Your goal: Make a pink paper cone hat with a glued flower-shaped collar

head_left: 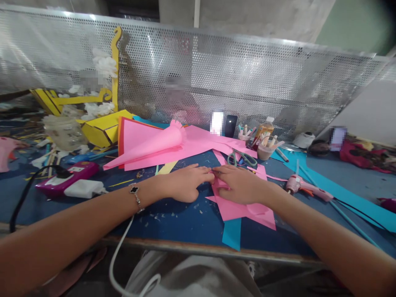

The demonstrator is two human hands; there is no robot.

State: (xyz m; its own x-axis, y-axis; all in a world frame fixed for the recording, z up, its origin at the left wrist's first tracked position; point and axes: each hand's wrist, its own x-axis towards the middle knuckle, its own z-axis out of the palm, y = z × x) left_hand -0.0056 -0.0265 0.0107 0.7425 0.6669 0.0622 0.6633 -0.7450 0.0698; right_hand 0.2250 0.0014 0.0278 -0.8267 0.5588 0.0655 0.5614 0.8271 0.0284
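Observation:
My left hand [187, 182], with a bracelet [135, 194] at the wrist, reaches over the blue table to the left edge of a pink paper sheet [235, 211]. Its fingers are stretched forward and slightly bent, with the thumb apart. My right hand [243, 184] rests flat on that sheet, thumb and forefinger spread. The fingertips of both hands meet at the paper's upper left edge; what lies directly under them is hidden. A blue paper piece [232, 234] sticks out below the pink sheet. Scissors [239, 159] lie just beyond my right hand.
A pink glue gun [305, 186] lies at right on blue paper [349, 194]. Rolled pink paper [157, 144] lies behind, near a yellow cardboard form [108, 128]. A purple power strip [69, 179] with a white charger [85, 188] sits left. Cups of pens [265, 152] and a mesh panel [222, 78] stand behind.

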